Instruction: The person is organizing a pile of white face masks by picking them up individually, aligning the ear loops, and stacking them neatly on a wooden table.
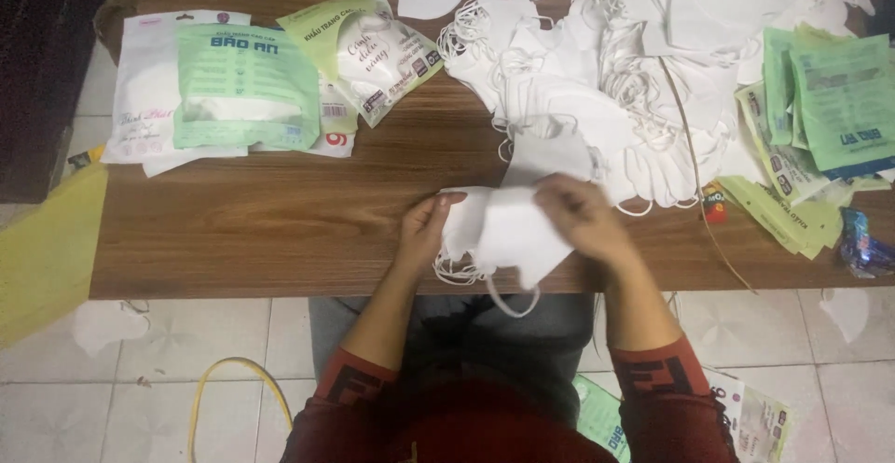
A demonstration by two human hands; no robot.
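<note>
White masks (508, 230), a small stack, lie at the near edge of the wooden surface (280, 221), between both hands. Left hand (424, 230) rests on the stack's left end, fingers closed on the fabric. Right hand (583, 216) sits on top at the right, fingers pinched on the top mask. Stack's long axis runs left to right; ear loops hang off the surface edge. Both hands equally near. Big loose mask pile (615, 62) lies beyond, upper right. Green packets (247, 85) sit far left; green sleeves (820, 118) far right.
</note>
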